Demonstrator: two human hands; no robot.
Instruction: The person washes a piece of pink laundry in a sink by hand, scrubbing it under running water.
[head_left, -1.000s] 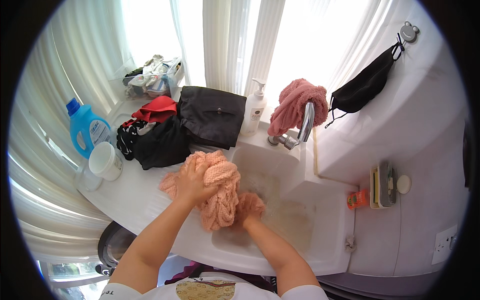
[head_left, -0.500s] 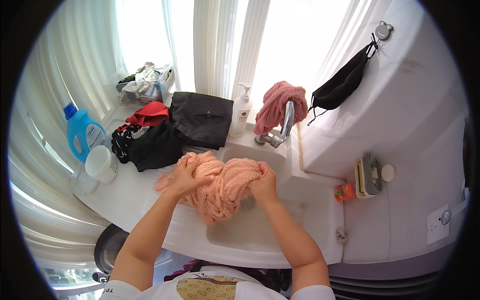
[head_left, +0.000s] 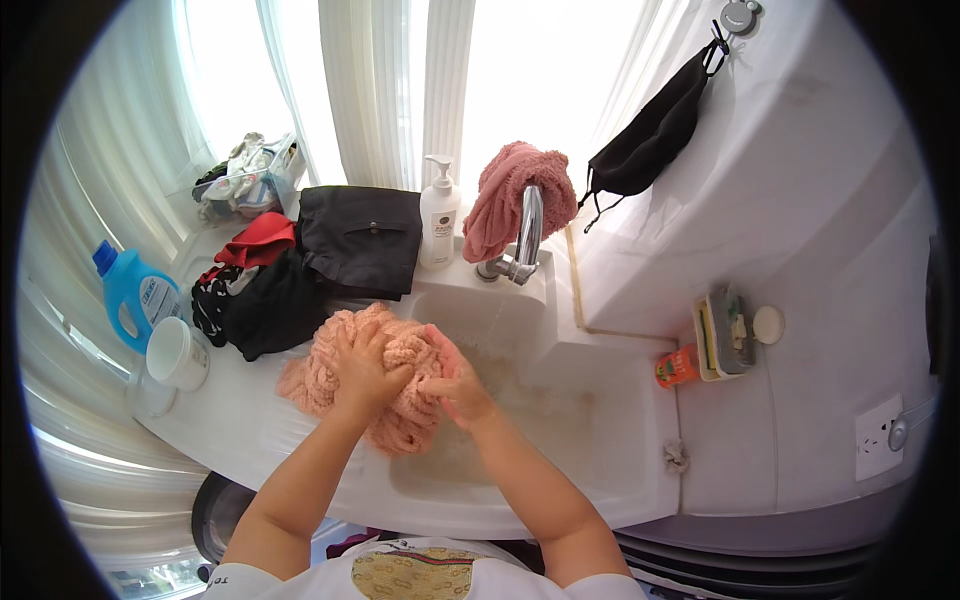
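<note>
- The pink towel (head_left: 385, 385) lies bunched over the left rim of the sink (head_left: 600, 420), part on the counter, part hanging into the basin.
- The left hand (head_left: 365, 362) is closed on the top of the bundle, fingers dug into the pile.
- The right hand (head_left: 455, 385) is closed on the towel's right side, touching the left hand.
- Handling: the cloth is soft and limp, and probably wet and heavy. It has no stiff edge, so take it in bunched folds with full-hand grips.
- A white pump bottle (head_left: 438, 215) stands at the back edge of the sink, just left of the tap (head_left: 525, 235), which has a second pink cloth (head_left: 510, 195) draped over it.
- A blue detergent jug (head_left: 135, 297) with a pale label stands at the counter's left edge, beside a white cup (head_left: 178, 353).
- A small orange container (head_left: 677, 366) sits at the sink's right edge.
</note>
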